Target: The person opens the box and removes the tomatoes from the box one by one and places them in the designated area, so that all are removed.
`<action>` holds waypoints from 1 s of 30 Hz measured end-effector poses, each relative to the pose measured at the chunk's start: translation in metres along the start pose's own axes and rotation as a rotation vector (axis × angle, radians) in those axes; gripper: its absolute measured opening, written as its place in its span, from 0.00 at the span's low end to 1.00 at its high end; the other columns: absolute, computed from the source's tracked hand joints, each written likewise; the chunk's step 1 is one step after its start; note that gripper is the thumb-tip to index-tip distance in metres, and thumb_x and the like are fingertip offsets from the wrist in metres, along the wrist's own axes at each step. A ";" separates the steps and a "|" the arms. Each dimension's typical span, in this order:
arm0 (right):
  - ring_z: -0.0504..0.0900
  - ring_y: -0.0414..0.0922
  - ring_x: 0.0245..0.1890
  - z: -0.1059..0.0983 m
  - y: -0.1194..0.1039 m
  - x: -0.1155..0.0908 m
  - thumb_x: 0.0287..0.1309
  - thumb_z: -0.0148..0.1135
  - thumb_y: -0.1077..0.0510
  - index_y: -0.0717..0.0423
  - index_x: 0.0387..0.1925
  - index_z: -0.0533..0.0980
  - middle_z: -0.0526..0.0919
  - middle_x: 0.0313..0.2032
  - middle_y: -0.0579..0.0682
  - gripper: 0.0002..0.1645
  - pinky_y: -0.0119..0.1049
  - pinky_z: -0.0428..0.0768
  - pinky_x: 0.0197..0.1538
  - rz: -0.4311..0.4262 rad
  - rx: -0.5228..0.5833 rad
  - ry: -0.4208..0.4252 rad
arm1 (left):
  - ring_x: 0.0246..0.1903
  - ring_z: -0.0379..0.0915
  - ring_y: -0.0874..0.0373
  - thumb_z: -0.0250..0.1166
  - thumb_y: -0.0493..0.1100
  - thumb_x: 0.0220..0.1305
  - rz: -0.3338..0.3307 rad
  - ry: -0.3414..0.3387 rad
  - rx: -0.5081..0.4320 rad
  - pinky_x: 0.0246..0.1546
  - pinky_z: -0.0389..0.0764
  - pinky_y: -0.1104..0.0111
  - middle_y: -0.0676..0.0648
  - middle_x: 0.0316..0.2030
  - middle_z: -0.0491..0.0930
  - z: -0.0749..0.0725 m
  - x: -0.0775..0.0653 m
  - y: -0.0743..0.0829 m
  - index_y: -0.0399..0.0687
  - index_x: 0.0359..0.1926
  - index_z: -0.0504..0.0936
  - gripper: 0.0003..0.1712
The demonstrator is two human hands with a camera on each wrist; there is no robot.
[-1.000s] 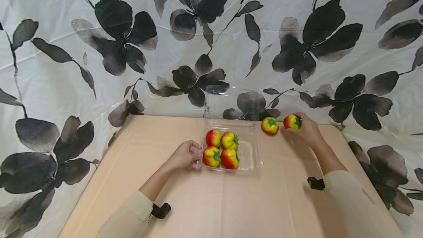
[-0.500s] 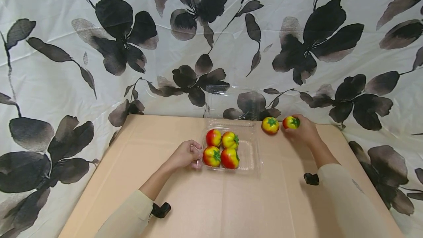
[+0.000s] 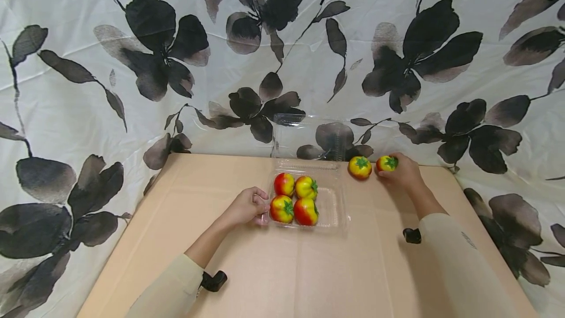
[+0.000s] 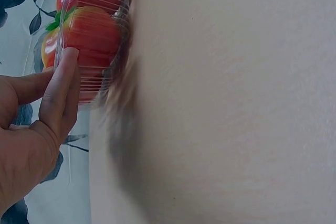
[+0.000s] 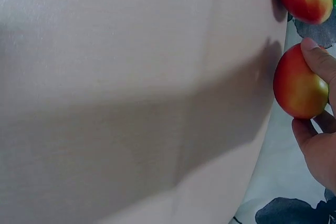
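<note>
A clear plastic clamshell box (image 3: 332, 205) lies on the tabletop with its lid (image 3: 287, 120) raised at the back. Several red-and-yellow fruits with green leafy caps, like persimmons or tomatoes, fill its left part, one of them a front-left fruit (image 3: 281, 209). My left hand (image 3: 244, 206) pinches the box's left rim between thumb and fingers, as the left wrist view shows up close. Right of the box, my right hand (image 3: 403, 174) grips a similar fruit (image 5: 295, 85) near the table's back edge. Another loose fruit (image 3: 359, 168) sits between the box and that hand.
The tan tabletop (image 3: 265, 278) ends at its back edge just behind the loose fruit. A white cloth with dark flowers (image 3: 335, 72) hangs behind and around the table. Dark wrist-worn devices (image 3: 214, 281) show below both sleeves.
My right hand has shifted slightly left with the fruit, toward the loose one, and its forearm has swung left. My left hand and the box have stayed in place.
</note>
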State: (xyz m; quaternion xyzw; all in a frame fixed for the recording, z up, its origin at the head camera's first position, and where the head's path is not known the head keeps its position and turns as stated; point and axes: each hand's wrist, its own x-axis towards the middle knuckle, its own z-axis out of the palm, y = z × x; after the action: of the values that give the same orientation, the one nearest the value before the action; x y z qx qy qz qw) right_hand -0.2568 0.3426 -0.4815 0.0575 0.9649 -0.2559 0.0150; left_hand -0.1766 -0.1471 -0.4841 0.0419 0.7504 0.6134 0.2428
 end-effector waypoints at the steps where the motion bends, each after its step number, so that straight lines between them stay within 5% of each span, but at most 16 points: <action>1: 0.70 0.71 0.59 0.001 0.000 0.001 0.59 0.75 0.50 0.71 0.67 0.63 0.72 0.61 0.75 0.46 0.68 0.69 0.70 -0.004 -0.003 0.000 | 0.22 0.83 0.54 0.63 0.26 0.68 0.000 0.000 0.002 0.27 0.91 0.62 0.40 0.30 0.81 0.000 0.000 0.000 0.28 0.55 0.69 0.17; 18: 0.71 0.72 0.60 0.013 -0.002 0.005 0.61 0.73 0.52 0.73 0.66 0.65 0.73 0.58 0.76 0.42 0.69 0.64 0.69 -0.070 -0.039 0.015 | 0.21 0.83 0.56 0.62 0.25 0.68 0.012 -0.023 -0.016 0.26 0.91 0.65 0.42 0.29 0.81 -0.003 -0.001 0.000 0.26 0.54 0.67 0.17; 30: 0.66 0.73 0.61 0.012 0.000 0.003 0.62 0.72 0.53 0.70 0.70 0.59 0.67 0.59 0.76 0.46 0.70 0.67 0.70 -0.033 -0.013 -0.042 | 0.22 0.83 0.55 0.61 0.26 0.69 0.015 -0.019 -0.011 0.26 0.91 0.64 0.41 0.29 0.81 -0.003 0.000 -0.002 0.25 0.55 0.68 0.17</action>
State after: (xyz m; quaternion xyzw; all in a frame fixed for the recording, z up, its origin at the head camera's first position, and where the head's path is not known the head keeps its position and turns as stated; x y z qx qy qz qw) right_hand -0.2603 0.3368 -0.4918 0.0361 0.9668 -0.2509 0.0315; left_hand -0.1774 -0.1503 -0.4853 0.0520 0.7442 0.6191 0.2453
